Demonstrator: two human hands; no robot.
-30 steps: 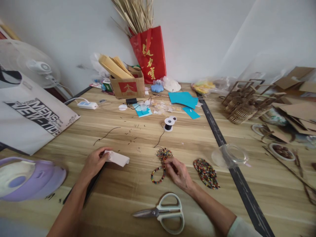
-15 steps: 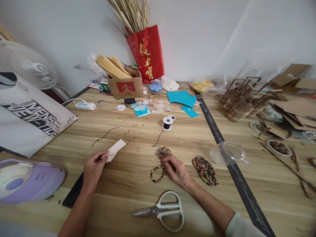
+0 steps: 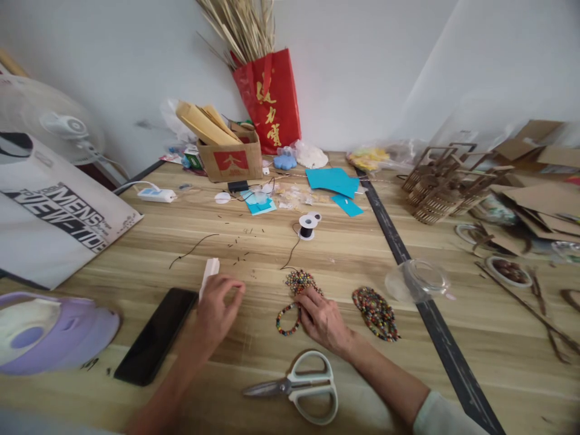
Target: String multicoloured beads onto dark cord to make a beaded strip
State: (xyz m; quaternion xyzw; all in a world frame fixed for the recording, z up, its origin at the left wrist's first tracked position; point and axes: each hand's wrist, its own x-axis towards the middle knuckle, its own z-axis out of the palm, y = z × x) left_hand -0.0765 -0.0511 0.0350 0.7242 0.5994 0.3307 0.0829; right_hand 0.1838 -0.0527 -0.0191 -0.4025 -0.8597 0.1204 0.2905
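My right hand (image 3: 327, 320) is closed at the top of a small loop of multicoloured beads (image 3: 287, 331), its fingertips pinching the string where it meets a loose pile of beads (image 3: 299, 279). What lies under those fingers is hidden. To the left, my left hand (image 3: 220, 305) hovers with thumb and forefinger apart, holding nothing. A folded white paper strip (image 3: 209, 273) lies just behind it, partly covered by the hand. Coiled bead strands (image 3: 375, 313) rest right of my right hand. Scissors (image 3: 290, 386) with pale handles lie nearer me.
A black phone (image 3: 156, 335) lies at left, beside a purple-and-white object (image 3: 67, 332). Behind the beads stands a spool of black cord (image 3: 307, 227). A clear plastic container (image 3: 419, 281) sits at right. Blue paper (image 3: 333, 181), a cardboard box (image 3: 231, 160) and woven baskets (image 3: 437, 193) stand farther back.
My left hand has let go of the white paper strip and moved right, uncovering the phone. My right hand stays at the bead loop, its fingers slightly shifted.
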